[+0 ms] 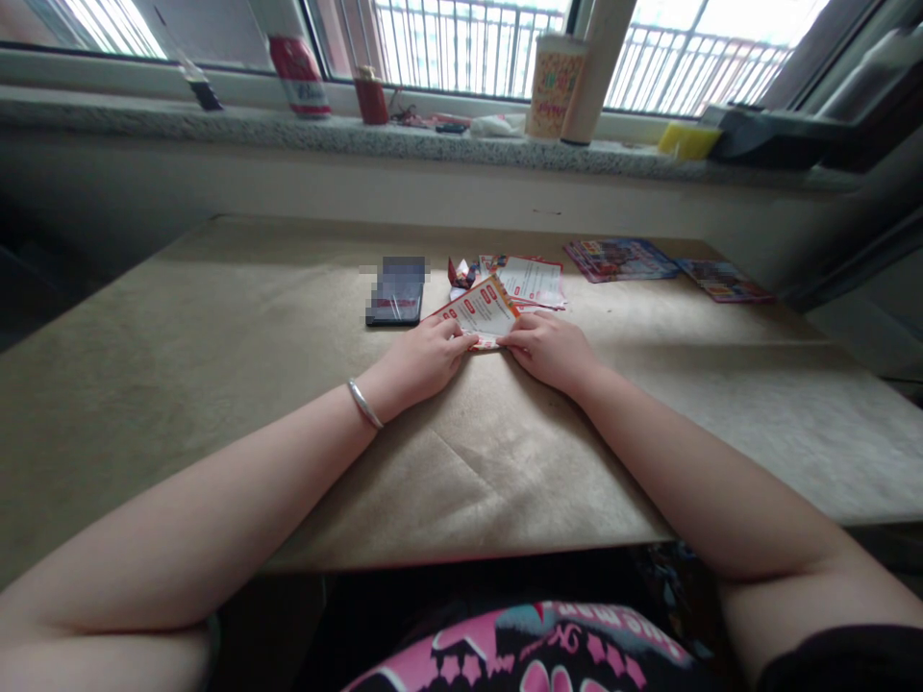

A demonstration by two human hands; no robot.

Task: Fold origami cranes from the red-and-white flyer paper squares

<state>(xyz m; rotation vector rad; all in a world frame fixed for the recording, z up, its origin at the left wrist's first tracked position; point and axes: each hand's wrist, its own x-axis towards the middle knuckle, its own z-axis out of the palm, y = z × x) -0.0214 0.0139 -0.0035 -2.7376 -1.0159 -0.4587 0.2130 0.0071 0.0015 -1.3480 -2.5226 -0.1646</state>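
- Printed sheet (482, 309): is lying on the tabletop (216, 394), between and just beyond both hands' fingertips; its long axis is apparently slanting from the left hand (425, 360) away to the far right. Both hands are touching it, neither clearly nearer. Red labels and small print are showing, too small for reading.
- Can (299, 79): is standing on the windowsill, red, bearing white lettering, illegible.
- Dark flat device (400, 290): is lying beyond the left hand, its edge partly pixelated.
- Left hand: is wearing a bangle (364, 404); its fingers are grasping the sheet's near left part.
- Folded paper piece (462, 276): is sitting just beyond the sheet.
- Other sheets (537, 279): are lying behind, wording unreadable.
- Right hand (554, 351): its fingers are pinching the near right corner.
- Patterned cup (552, 88): is displaying coloured lettering, unclear.
- Booklets (624, 260): are lying far right, titles indistinct.
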